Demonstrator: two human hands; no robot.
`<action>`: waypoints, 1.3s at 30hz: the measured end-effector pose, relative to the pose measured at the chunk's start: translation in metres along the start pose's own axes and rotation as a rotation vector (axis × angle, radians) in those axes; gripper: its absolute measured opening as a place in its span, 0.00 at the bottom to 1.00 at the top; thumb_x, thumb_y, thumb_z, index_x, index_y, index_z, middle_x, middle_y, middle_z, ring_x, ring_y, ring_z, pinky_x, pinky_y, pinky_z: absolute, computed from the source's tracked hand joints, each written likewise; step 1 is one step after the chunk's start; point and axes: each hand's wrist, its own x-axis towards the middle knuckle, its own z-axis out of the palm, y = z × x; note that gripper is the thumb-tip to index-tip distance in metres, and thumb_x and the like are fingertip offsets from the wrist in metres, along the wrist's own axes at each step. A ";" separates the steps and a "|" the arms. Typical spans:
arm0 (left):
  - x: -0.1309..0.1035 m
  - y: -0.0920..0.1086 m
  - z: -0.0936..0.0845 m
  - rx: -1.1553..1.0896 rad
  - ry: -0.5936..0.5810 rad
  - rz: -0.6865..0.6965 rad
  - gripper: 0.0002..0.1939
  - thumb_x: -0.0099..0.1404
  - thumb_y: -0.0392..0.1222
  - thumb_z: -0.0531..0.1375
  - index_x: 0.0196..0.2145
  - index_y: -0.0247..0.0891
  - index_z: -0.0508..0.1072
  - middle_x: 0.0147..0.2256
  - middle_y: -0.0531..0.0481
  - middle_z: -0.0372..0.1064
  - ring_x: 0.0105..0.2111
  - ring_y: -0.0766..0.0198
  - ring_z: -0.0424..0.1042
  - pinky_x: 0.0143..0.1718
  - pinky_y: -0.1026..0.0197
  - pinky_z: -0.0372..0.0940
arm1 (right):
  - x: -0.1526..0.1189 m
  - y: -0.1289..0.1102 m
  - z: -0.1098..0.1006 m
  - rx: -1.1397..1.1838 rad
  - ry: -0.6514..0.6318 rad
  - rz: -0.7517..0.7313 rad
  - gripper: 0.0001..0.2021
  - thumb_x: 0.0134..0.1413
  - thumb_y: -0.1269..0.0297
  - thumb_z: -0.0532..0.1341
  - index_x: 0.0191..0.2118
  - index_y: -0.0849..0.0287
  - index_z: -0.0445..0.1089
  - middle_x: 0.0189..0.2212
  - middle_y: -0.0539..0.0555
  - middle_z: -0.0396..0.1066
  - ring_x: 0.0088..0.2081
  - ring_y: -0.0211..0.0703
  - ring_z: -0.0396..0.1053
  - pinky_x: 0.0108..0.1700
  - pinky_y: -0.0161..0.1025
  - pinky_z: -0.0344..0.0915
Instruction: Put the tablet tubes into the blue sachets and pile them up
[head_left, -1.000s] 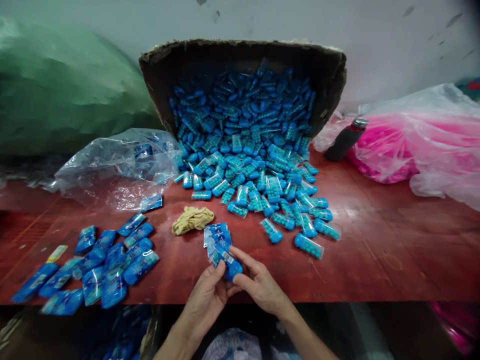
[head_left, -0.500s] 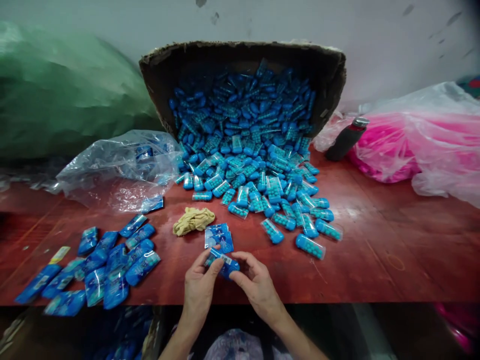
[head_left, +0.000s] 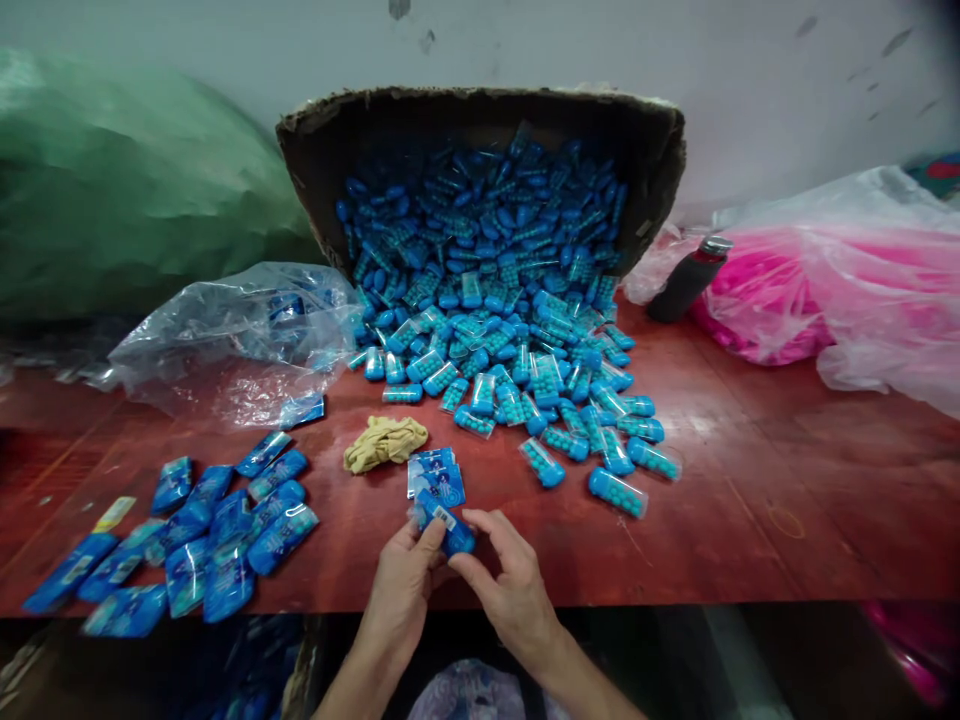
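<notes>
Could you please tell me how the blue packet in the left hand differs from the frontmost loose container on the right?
The blue packet is held in the left hand, while the loose container lies on the red table. The packet shows a printed blue face with a barcode; the container shows a clear body with turquoise beads and one blue end. Both are oblong and at least partly blue.

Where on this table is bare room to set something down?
Widest: right side of the table, beside spilled tubes and in front of the pink bag. Smaller: between the wrapped packs and left hand, in front of the yellow cloth. Crowded: in and before the box.
</notes>
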 end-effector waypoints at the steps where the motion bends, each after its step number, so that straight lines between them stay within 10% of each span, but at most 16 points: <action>1: 0.000 0.001 0.000 -0.007 -0.029 -0.029 0.10 0.49 0.43 0.64 0.29 0.35 0.73 0.23 0.52 0.72 0.21 0.69 0.68 0.25 0.67 0.63 | 0.000 -0.001 -0.001 -0.035 -0.003 -0.032 0.17 0.48 0.69 0.62 0.46 0.53 0.66 0.35 0.51 0.68 0.37 0.41 0.66 0.42 0.37 0.63; 16: 0.000 0.001 -0.009 -0.158 -0.284 -0.151 0.10 0.54 0.38 0.61 0.36 0.36 0.75 0.30 0.48 0.75 0.25 0.68 0.70 0.29 0.66 0.65 | 0.012 0.006 -0.009 0.515 -0.225 0.115 0.34 0.39 0.60 0.68 0.55 0.43 0.57 0.47 0.51 0.60 0.46 0.45 0.63 0.47 0.40 0.63; 28: -0.013 -0.004 0.010 -0.196 -0.040 -0.069 0.09 0.50 0.40 0.64 0.31 0.34 0.74 0.25 0.53 0.72 0.22 0.73 0.67 0.25 0.70 0.65 | 0.007 0.017 -0.002 0.452 -0.119 0.136 0.30 0.45 0.62 0.65 0.55 0.42 0.57 0.40 0.49 0.65 0.37 0.40 0.66 0.40 0.37 0.65; 39: -0.009 -0.007 0.011 -0.132 -0.083 -0.082 0.12 0.53 0.43 0.62 0.34 0.34 0.72 0.30 0.49 0.73 0.26 0.68 0.70 0.29 0.65 0.67 | 0.013 0.019 0.005 0.417 -0.045 0.177 0.30 0.41 0.64 0.66 0.53 0.49 0.60 0.35 0.49 0.65 0.33 0.39 0.65 0.36 0.36 0.66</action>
